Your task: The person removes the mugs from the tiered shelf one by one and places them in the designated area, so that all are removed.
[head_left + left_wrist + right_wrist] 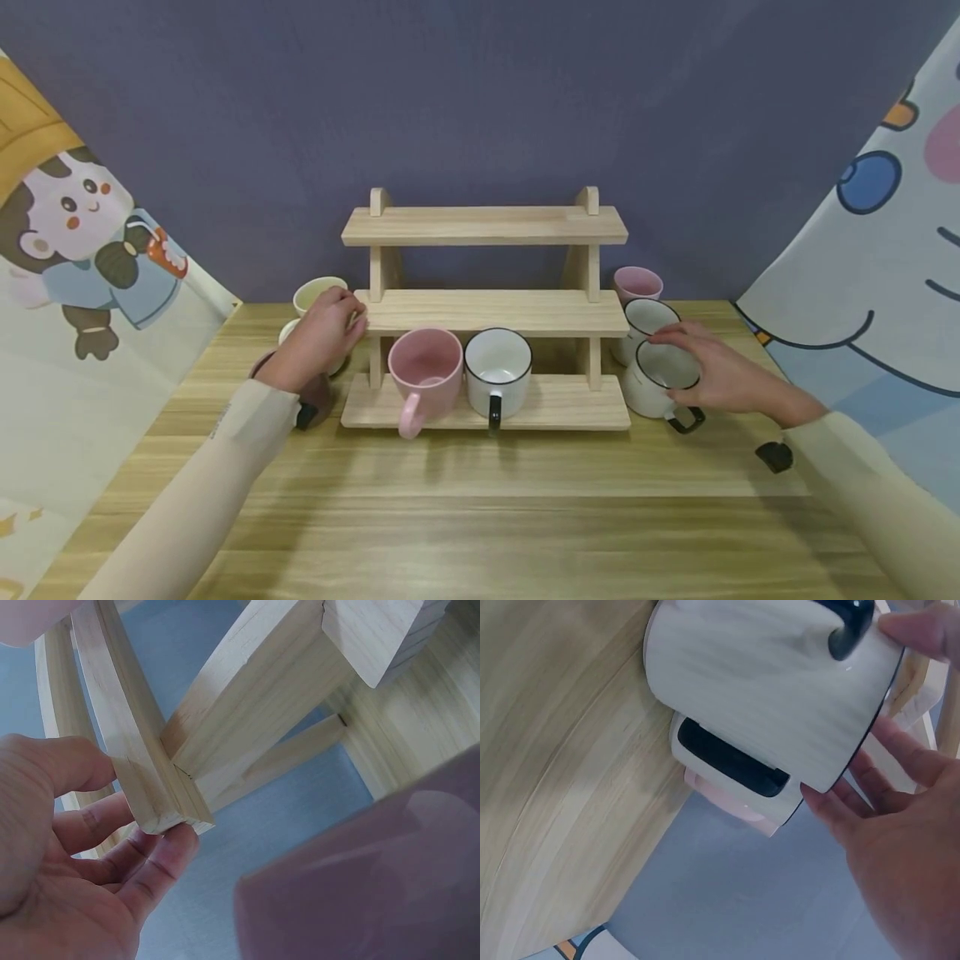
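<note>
My left hand holds the left end of the wooden rack's middle shelf; in the left wrist view its thumb and fingers close round the board's end. At the rack's right side, my right hand grips the rim of a white mug with a black rim and black handle. Behind that mug are another white mug and a pink one. On the bottom shelf sit a pink mug and a white mug, handles facing front.
Left of the rack stand a pale yellow mug, a whitish mug and a dark mauve mug, the last two partly hidden by my left arm. A dark wall rises behind the wood-grain table. Cartoon-printed sheets hang at both sides.
</note>
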`<state>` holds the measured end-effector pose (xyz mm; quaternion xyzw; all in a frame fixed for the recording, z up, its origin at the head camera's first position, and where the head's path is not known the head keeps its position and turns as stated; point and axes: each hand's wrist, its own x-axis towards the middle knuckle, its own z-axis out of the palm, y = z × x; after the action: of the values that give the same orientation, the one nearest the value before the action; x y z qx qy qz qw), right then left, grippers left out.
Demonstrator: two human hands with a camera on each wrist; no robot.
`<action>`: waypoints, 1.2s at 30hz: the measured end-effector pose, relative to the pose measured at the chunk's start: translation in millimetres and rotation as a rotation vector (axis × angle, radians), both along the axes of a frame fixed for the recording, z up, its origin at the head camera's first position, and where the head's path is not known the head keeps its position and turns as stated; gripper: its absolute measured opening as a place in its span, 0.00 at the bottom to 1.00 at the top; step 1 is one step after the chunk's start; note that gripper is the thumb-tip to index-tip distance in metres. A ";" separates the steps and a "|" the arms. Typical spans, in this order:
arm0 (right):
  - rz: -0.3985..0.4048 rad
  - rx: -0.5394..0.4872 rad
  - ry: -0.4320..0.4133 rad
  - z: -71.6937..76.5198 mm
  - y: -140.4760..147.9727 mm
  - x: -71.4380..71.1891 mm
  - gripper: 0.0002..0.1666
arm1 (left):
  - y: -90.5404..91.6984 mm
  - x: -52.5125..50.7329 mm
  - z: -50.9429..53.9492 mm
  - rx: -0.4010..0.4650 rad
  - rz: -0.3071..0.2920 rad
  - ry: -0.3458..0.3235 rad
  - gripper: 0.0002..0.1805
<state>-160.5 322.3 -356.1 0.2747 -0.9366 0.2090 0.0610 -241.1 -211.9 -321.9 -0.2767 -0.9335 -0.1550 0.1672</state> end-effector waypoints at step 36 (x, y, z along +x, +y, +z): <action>-0.034 0.004 0.120 38.5 -23.8 11.3 0.30 | -2.4 -0.7 -2.6 0.009 -0.013 0.018 0.10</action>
<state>-149.2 298.4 -317.6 0.2709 -0.9362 0.1890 0.1200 -241.8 -214.3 -324.5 -0.2832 -0.9295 -0.1577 0.1759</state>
